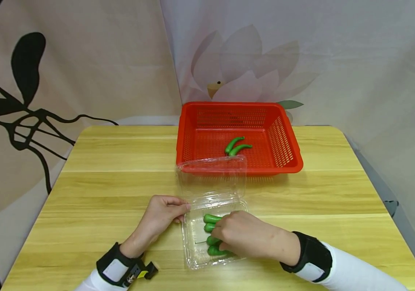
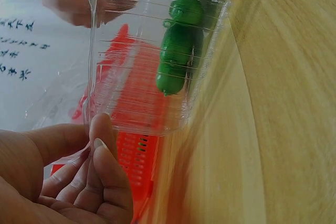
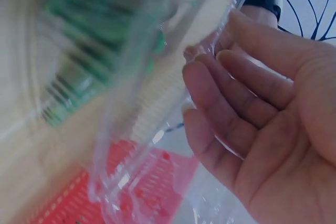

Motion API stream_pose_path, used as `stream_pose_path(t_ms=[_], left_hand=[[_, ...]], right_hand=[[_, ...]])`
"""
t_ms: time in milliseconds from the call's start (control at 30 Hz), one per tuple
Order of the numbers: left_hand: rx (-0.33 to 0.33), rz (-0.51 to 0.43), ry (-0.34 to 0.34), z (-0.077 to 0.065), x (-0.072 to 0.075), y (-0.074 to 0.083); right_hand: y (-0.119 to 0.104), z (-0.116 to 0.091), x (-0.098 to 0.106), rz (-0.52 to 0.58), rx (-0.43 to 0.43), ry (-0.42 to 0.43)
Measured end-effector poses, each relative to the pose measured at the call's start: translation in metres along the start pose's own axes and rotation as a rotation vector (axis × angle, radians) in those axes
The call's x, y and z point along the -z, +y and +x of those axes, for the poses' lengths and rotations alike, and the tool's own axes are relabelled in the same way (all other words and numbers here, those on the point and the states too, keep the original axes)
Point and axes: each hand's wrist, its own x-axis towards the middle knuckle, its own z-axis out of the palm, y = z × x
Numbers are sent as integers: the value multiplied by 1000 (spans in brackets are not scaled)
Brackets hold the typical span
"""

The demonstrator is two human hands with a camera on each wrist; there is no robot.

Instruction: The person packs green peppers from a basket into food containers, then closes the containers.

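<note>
A clear plastic clamshell box [image 1: 189, 258] lies on the table with its lid [image 1: 212, 182] raised toward the back. Several green peppers [image 1: 212, 218] lie side by side in its base, partly covered by my right hand [image 1: 247, 234]. In the right wrist view the fingers [image 3: 210, 87] of that hand are slightly bent, with nothing held between them, and the peppers [image 3: 94, 40] look blurred. My left hand [image 1: 161, 216] pinches the box's left edge near the hinge. Seen from the left wrist, thumb and fingers [image 2: 107, 171] meet on the plastic rim.
Behind the box stands a red perforated basket [image 1: 294, 161], its front rim overlapped by the raised lid. Two more green peppers [image 1: 234, 143] lie inside it. The wooden table [image 1: 120, 161] ends at a patterned cloth [image 1: 120, 60] behind.
</note>
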Motion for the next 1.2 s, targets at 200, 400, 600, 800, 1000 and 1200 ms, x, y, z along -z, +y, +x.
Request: stream_pose_path(t_ms=[200,400,600,800,1000,1200], left_hand=[[2,8,-1,0,0,1],[3,7,0,0,0,1],[0,12,9,0,0,0],[-1,0,-1,1,0,0],[2,0,-3,1,1,0],[7,8,3,0,1,1]], right_hand=[[6,-4,13,19,13,121],[16,-6,33,37,47,250],[25,-3,55,27,57,352],[44,-1,79,35,-15,436],[72,3,92,81,-95,540],[99,7,101,98,-206,502]])
